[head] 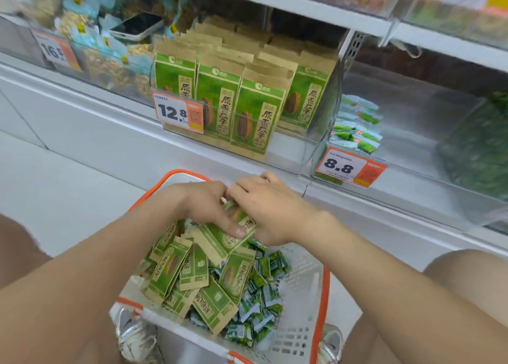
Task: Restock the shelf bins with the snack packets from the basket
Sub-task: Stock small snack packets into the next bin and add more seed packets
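A white basket (299,303) with orange trim sits on the floor between my knees. It holds several green-and-tan seed packets (192,270) and a heap of small green snack packs (261,303). Over its far end, my left hand (203,207) and my right hand (272,207) together grip a bunch of seed packets (222,240), thumbs pressed on the top one. Straight ahead, a clear shelf bin (247,121) marked 12.8 stands full of upright matching packets. To its right, the 8.8 bin (412,132) has small green packs (356,124) at its left side.
A phone (137,26) lies on the nut packets in the 16.5 bin (90,58) at upper left. More bins hang on the upper shelf. The white shelf base (123,132) runs below the bins. My shoes show under the basket's near corners.
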Available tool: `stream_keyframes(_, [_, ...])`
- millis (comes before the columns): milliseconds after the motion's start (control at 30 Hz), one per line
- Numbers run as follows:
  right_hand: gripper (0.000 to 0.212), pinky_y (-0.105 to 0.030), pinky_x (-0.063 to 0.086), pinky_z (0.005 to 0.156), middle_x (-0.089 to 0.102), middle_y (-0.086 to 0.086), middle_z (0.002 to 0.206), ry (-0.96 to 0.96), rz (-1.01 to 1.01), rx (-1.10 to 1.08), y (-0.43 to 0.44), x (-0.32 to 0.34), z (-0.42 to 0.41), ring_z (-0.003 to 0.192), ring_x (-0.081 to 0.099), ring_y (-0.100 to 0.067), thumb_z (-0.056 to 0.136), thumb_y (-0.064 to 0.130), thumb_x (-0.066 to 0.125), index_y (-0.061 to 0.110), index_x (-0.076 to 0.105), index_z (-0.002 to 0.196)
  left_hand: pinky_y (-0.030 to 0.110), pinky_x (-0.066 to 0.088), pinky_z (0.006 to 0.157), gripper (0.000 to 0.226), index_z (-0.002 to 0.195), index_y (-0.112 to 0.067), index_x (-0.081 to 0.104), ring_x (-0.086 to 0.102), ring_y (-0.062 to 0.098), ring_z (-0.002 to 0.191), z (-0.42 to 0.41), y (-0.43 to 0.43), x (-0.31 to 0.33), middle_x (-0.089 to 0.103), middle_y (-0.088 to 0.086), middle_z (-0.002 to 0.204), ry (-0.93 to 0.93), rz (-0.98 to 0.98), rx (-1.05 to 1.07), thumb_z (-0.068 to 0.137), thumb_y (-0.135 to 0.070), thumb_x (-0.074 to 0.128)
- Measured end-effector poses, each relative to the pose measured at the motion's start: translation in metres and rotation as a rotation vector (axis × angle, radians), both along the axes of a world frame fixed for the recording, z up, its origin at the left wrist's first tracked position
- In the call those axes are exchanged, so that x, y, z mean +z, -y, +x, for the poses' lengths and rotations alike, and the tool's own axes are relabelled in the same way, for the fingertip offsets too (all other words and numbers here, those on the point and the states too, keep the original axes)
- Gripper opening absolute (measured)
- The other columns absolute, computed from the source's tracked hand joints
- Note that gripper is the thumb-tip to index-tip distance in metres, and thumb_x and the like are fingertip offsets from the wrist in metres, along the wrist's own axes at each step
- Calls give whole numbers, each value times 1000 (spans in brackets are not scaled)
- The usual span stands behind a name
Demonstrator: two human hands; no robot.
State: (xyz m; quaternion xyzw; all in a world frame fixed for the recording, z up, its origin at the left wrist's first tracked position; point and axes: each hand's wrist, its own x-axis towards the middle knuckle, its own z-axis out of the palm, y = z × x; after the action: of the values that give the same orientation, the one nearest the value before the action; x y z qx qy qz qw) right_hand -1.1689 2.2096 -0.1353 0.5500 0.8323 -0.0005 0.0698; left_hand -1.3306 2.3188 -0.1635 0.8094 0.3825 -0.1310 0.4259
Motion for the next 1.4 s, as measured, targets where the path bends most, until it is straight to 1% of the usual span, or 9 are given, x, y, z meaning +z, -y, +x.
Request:
stream_keyframes(133, [70, -51, 45, 98, 51, -6, 136, -149, 190, -56, -1, 41, 24, 129, 46, -30, 78, 8, 69, 25, 50, 143, 34, 58, 84, 44, 110, -19, 74, 76, 19, 94, 2, 14, 36, 80, 2, 100, 400, -203, 172, 75, -39, 91])
stream_keyframes(367, [69, -37, 50, 102, 52, 0, 127, -961, 639, -487, 16, 82, 24, 118, 55, -13, 76, 2, 58, 26, 50, 140, 37, 61, 53, 31, 127, -20, 61, 72, 28, 75, 22, 48, 72, 73, 6, 95, 816, -236, 263, 100, -34, 64])
stream_keyframes(467, [38, -38, 58, 79, 72, 2, 103, -1310, 474, -777, 18, 87, 23, 89, 70, -13, 87, 30, 74, 27, 60, 122, 40, 62, 56, 29, 125, -21, 61, 73, 28, 75, 34, 55, 80, 74, 3, 92, 942, -169, 281, 100, -35, 61])
stream_keyframes(633, [13, -33, 61, 70, 80, -4, 85, -1517, 280, -715, 19, 87, 30, 78, 77, -15, 93, 27, 79, 16, 78, 100, 50, 60, 74, 48, 113, -15, 68, 72, 26, 84, 50, 49, 77, 76, 6, 96, 1036, 143, 500, 105, -58, 48])
stream_keyframes(800, [21, -46, 64, 85, 81, -6, 95, -1587, 158, -716, 14, 84, 28, 90, 79, -22, 91, 11, 79, 6, 77, 112, 47, 48, 73, 60, 88, -17, 59, 57, 20, 76, 68, 46, 80, 60, -3, 78, 982, 408, 717, 109, -62, 25])
stream_keyframes(933, [20, -53, 64, 80, 80, -14, 92, -1686, 119, -739, 16, 95, 35, 87, 78, -31, 90, 7, 79, 0, 76, 108, 47, 52, 89, 60, 99, -18, 65, 64, 19, 94, 77, 47, 87, 68, -2, 94, 958, 421, 728, 109, -58, 21])
stream_keyframes(1067, [22, -45, 66, 76, 80, -14, 91, -1626, 110, -711, 20, 111, 48, 86, 79, -29, 92, 11, 78, 1, 75, 111, 30, 40, 74, 43, 98, -16, 54, 54, 2, 83, 83, 49, 97, 58, -8, 87, 982, 543, 629, 114, -44, 27])
stream_keyframes(1233, [28, -50, 65, 70, 80, 2, 90, -1243, 316, -644, 18, 129, 69, 82, 77, -23, 97, 24, 73, 25, 62, 123, 31, 37, 61, 34, 95, -20, 46, 51, 8, 66, 86, 42, 108, 51, -8, 72, 945, 689, 390, 113, -43, 31])
stream_keyframes(1400, [33, -52, 62, 80, 78, 8, 102, -1265, 678, -572, 3, 135, 81, 91, 76, -13, 91, 21, 76, 24, 60, 119, 43, 43, 85, 36, 112, -18, 56, 51, 21, 96, 92, 27, 99, 54, 0, 107, 852, 950, 427, 112, -47, 33])
